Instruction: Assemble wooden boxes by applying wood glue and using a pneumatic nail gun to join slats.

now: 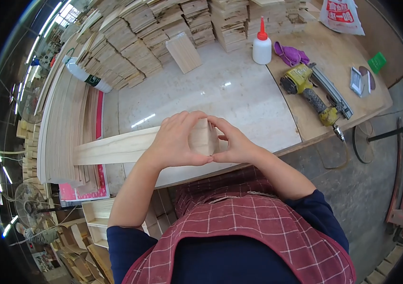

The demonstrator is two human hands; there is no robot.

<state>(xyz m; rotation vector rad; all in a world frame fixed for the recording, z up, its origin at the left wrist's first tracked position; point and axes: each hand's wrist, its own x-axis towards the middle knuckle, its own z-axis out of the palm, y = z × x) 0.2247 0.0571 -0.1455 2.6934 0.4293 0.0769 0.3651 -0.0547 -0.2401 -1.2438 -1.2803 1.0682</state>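
Two hands, left hand point(175, 142), right hand point(236, 144), seemingly gripping wooden plank point(116, 147)

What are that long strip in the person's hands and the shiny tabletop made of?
Strip: pale bare wood, with faint grain and no visible coating. Both the left hand and right hand grip its end. Tabletop: probably polished stone or laminate, since it reflects the lamps.

bright, even workshop light | glare streaks on tabletop point(220, 94) | sharp centre | fisheye bending, dark rim
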